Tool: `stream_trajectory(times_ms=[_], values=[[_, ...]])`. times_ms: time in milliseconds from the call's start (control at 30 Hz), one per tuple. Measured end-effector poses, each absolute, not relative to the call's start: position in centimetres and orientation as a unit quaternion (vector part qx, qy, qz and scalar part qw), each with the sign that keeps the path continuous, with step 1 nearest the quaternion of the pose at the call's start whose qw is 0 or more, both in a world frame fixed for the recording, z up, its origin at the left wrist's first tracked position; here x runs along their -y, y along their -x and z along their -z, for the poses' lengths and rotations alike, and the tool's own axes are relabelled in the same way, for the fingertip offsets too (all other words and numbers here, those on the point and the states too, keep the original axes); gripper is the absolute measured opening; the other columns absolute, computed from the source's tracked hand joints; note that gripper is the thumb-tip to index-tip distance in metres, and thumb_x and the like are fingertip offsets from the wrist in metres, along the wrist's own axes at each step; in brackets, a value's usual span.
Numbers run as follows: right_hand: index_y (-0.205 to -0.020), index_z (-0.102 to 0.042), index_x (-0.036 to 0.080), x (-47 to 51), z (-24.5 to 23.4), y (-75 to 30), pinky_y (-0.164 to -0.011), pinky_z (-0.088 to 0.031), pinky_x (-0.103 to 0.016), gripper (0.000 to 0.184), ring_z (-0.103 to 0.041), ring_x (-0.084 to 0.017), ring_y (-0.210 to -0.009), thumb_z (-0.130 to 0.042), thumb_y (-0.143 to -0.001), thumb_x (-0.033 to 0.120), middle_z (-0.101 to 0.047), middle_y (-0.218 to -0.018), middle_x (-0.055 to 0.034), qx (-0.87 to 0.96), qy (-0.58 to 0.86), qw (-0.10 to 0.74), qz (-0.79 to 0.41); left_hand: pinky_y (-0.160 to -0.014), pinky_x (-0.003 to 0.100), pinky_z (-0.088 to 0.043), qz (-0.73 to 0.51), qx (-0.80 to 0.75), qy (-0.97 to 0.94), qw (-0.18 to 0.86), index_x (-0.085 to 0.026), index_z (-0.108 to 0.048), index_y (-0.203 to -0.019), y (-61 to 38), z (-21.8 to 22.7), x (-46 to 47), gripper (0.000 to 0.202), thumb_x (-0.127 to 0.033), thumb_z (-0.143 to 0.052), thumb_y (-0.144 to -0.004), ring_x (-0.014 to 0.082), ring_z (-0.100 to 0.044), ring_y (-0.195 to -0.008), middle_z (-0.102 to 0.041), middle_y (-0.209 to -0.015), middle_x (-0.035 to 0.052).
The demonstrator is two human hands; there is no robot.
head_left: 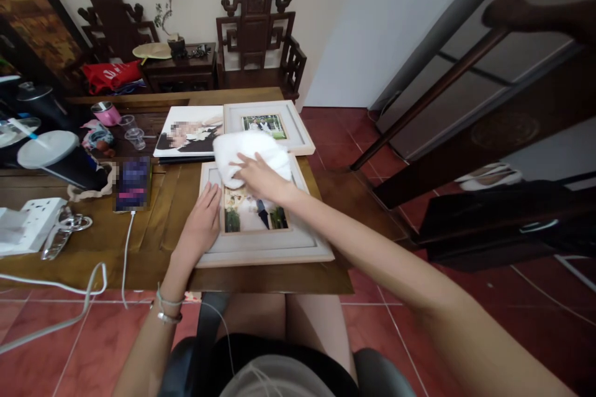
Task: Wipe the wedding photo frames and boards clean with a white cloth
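Observation:
A framed photo (265,254) with a pale wooden edge and light mat lies flat near the table's front right corner. My left hand (203,217) rests with fingers stretched out on the frame's left side. Over the upper part of the same frame, my right hand (256,173) presses a folded white cloth (274,152) down, its fingers spread on top. The cloth hides the top of the picture. Just behind lie a smaller framed photo (298,130) and a white-covered photo album or print (179,118), side by side.
On the wooden table (172,217), to the left, are a phone (131,185) on a white charging cable (126,242), a lidded dark cup (65,161), a pink mug (106,113), a clear hair claw (63,232) and a power strip (37,223). Carved chairs (256,25) stand behind.

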State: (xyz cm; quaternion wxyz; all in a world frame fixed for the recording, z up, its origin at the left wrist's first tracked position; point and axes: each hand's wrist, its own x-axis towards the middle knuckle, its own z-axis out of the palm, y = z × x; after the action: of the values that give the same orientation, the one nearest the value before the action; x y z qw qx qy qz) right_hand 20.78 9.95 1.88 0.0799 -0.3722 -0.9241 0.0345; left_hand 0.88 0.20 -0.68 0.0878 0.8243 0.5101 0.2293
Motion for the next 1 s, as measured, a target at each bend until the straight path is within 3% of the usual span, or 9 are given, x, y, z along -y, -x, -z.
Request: stream_trajectory(times_ms=[267, 467, 633, 800, 1000], values=[[-0.101, -0.069, 0.013, -7.0, -4.3, -31.3, -0.107, -0.025, -0.064, 0.051, -0.024, -0.031, -0.141, -0.041, -0.064, -0.007, -0.046, -0.144, -0.0116, 0.898, 0.438, 0.021, -0.021, -0.115, 0.048, -0.029, -0.243, -0.529, -0.808, 0.09, -0.008, -0.044, -0.137, -1.2, 0.3, -0.1, 0.046, -0.022, -0.029, -0.096, 0.0249, -0.03, -0.141, -0.045, -0.144, 0.0171], [-0.093, -0.072, 0.021, 2.4, -6.0, -31.7, -0.109, -0.026, -0.062, 0.046, -0.025, -0.032, -0.141, -0.047, -0.063, -0.003, -0.048, -0.143, -0.0058, 0.912, 0.403, 0.01, -0.077, -0.115, 0.048, -0.029, -0.245, -0.524, -0.811, 0.094, -0.009, -0.044, -0.138, -1.2, 0.3, -0.2, 0.046, -0.022, -0.031, -0.095, 0.0247, -0.031, -0.141, -0.044, -0.145, 0.0158], [-0.094, -0.073, 0.023, 7.9, -7.2, -30.3, -0.106, -0.034, -0.06, 0.051, -0.032, -0.032, -0.138, -0.045, -0.062, -0.005, -0.052, -0.14, -0.0051, 0.907, 0.398, 0.007, -0.14, -0.115, 0.047, -0.03, -0.239, -0.519, -0.816, 0.087, -0.007, -0.045, -0.136, -1.2, 0.1, -0.3, 0.046, -0.023, -0.031, -0.095, 0.0254, -0.031, -0.141, -0.045, -0.144, 0.0176], [-0.097, -0.072, 0.017, 4.1, -7.3, -29.0, -0.108, -0.031, -0.059, 0.053, -0.029, -0.03, -0.139, -0.038, -0.064, -0.008, -0.051, -0.14, -0.0096, 0.888, 0.447, 0.022, -0.106, -0.116, 0.047, -0.028, -0.222, -0.509, -0.827, 0.093, -0.005, -0.045, -0.135, -0.9, 0.1, -0.5, 0.046, -0.022, -0.03, -0.096, 0.0255, -0.028, -0.142, -0.043, -0.145, 0.0186], [-0.109, -0.067, 0.01, -1.3, -5.8, -28.8, -0.107, -0.029, -0.063, 0.053, -0.027, -0.035, -0.139, -0.043, -0.066, -0.006, -0.046, -0.143, -0.015, 0.875, 0.481, 0.036, -0.044, -0.116, 0.047, -0.028, -0.238, -0.511, -0.82, 0.103, -0.007, -0.046, -0.135, -0.7, 0.3, -0.2, 0.045, -0.025, -0.031, -0.096, 0.0239, -0.027, -0.142, -0.044, -0.145, 0.0173]])
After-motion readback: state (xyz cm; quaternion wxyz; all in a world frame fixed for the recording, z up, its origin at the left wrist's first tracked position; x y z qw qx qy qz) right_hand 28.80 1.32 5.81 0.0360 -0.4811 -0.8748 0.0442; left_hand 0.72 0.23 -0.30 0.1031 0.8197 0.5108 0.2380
